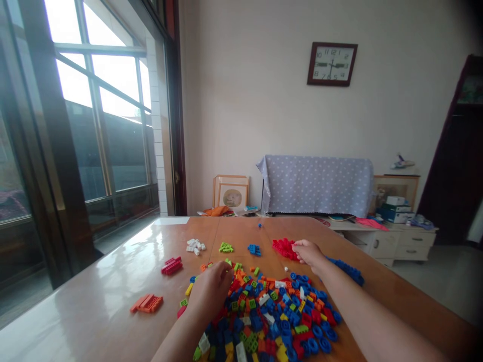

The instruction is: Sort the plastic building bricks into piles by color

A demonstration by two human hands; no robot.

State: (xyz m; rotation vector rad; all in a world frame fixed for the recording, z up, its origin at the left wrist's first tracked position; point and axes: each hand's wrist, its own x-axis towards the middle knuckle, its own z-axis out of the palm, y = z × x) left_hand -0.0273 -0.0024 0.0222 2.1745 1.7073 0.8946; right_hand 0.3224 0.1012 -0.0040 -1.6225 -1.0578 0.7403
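A big mixed heap of plastic building bricks (pixel 269 322) in blue, red, orange, green, yellow and white lies in front of me. Over the heap's left edge is my left hand (pixel 214 285), its fingers curled together; whatever they hold, if anything, is hidden. Farther out, my right hand (pixel 307 253) has its fingertips pinched against a pile of red bricks (pixel 285 248); I cannot make out a separate brick in them. Sorted by colour, small groups stand around the heap: white bricks (pixel 195 246), lime green bricks (pixel 226 247), blue bricks (pixel 254 250), dark pink bricks (pixel 171 266) and orange bricks (pixel 147 303).
Beyond my right forearm lies a long group of blue bricks (pixel 347 271). One small blue piece (pixel 259 225) is near the far edge of the wooden table (pixel 113 281). Behind the table stand a cloth-covered object (pixel 317 183) and a low cabinet (pixel 403 244). Windows are at left.
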